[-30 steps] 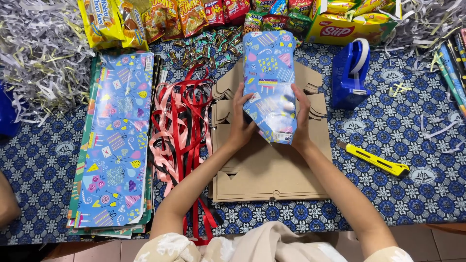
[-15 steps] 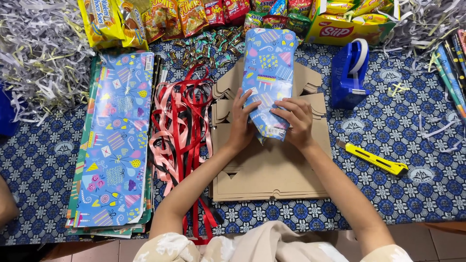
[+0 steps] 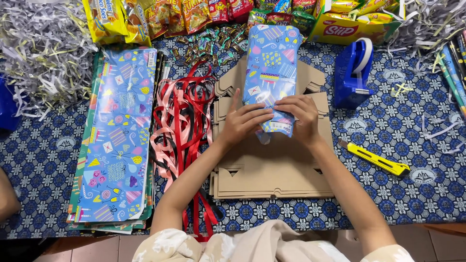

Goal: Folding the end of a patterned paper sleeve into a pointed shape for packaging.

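A box wrapped in blue patterned gift paper point(image 3: 271, 63) lies lengthwise on a stack of flat brown cardboard point(image 3: 272, 170). Both hands press on its near end. My left hand point(image 3: 245, 122) holds the paper flat from the left, thumb raised. My right hand point(image 3: 301, 112) folds the paper's loose end down over the box from the right. A bit of clear plastic sticks out under the fold.
Sheets of blue gift paper point(image 3: 116, 140) lie at left, next to red, pink and black ribbons point(image 3: 182, 121). A blue tape dispenser point(image 3: 353, 73) and a yellow cutter point(image 3: 374, 158) sit at right. Snack packs point(image 3: 194, 12), wrapped sweets and shredded paper point(image 3: 34, 53) line the far edge.
The wrapped box was held up tilted in both hands; it now lies flat on the cardboard, and both hands have moved onto its near end.
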